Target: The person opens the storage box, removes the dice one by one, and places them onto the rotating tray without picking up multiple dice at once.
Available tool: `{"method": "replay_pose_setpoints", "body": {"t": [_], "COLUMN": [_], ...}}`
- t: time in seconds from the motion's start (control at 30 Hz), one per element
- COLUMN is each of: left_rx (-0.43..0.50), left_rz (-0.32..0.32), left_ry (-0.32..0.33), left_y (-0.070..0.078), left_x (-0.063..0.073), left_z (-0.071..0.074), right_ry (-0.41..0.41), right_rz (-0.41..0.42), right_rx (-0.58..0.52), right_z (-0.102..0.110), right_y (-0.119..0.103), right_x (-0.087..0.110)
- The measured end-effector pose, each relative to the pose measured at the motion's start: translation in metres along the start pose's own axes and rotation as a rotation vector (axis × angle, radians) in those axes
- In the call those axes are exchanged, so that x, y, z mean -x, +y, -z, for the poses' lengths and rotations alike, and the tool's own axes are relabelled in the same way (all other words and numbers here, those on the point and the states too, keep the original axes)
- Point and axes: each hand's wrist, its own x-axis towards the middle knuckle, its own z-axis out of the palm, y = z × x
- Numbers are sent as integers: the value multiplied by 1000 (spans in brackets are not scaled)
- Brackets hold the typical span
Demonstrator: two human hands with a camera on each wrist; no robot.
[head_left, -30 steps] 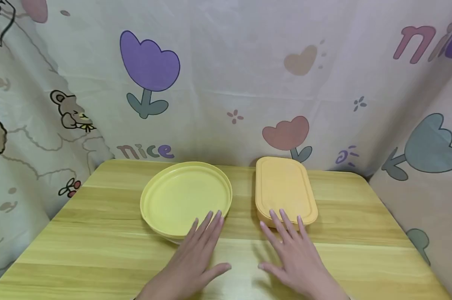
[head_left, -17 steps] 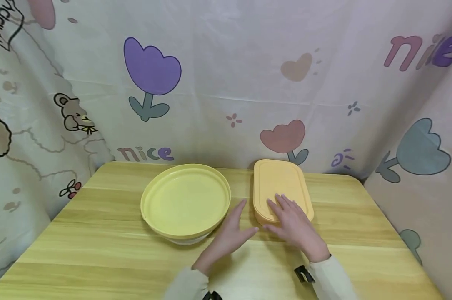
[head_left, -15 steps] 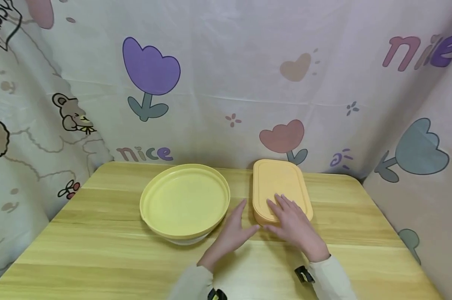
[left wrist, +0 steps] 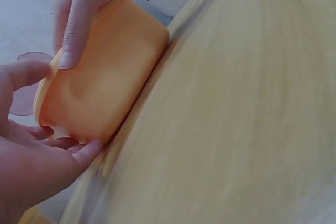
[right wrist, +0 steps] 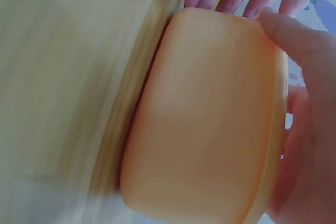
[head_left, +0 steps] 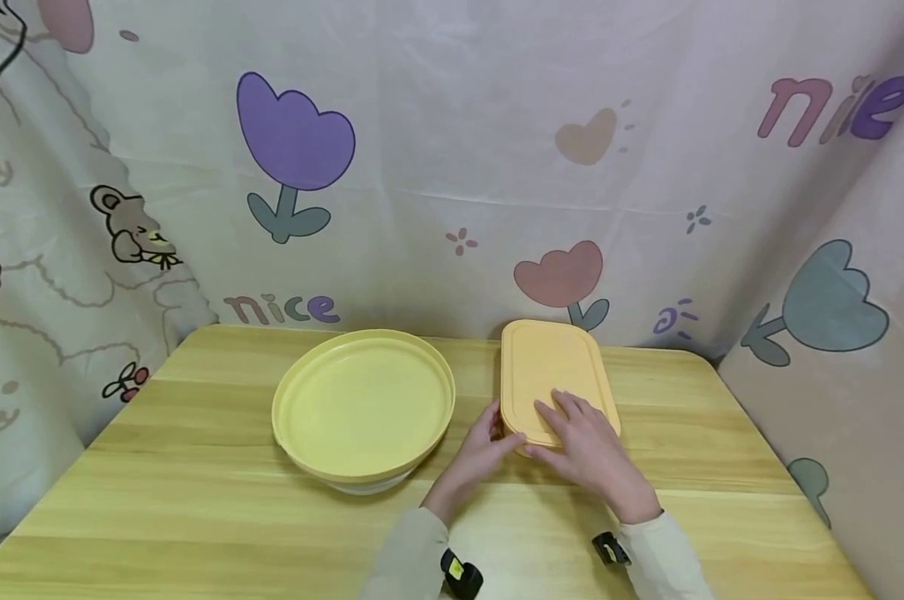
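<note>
An orange-yellow rectangular food container (head_left: 522, 354) with a flat lid stands toward the back of the table, right of centre. My right hand (head_left: 590, 446) spreads its fingers over the lid's near half, its thumb down at the front rim. In the right wrist view the thumb crosses the rim beside the smooth wall of the container (right wrist: 205, 114). My left hand (head_left: 470, 462) holds the near left corner. The left wrist view has the left thumb at the lid's rim and the fingers low against the side wall.
Left of the container sits a round yellow lid (head_left: 369, 404) on a pale bowl (head_left: 369, 486), most of which the lid hides. Behind the wooden table (head_left: 197, 500) hangs a printed cloth (head_left: 422, 150), which also runs along both sides.
Both hands have come forward from the table's front. The right settled on the container's lid first, and the left then moved right, from beside the round lid to the container's near left corner.
</note>
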Motion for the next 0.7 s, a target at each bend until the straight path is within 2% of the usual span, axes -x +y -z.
{"method": "replay_pose_setpoints", "body": {"t": [0.23, 0.47, 0.57, 0.7], "left_rx": [31, 13, 41, 67], "left_rz": [-13, -12, 11, 47], "left_ry": [16, 36, 33, 62], "left_y": [-7, -8, -7, -4], "left_x": [-4, -4, -2, -1], "left_z": [-2, -5, -8, -12], "right_ry": [41, 109, 194, 385], "right_rz": [31, 74, 127, 236], "right_rx": [62, 116, 146, 201], "right_z": [-4, -6, -7, -8], "right_y": [5, 7, 9, 12], "right_x": [-1, 1, 1, -2]}}
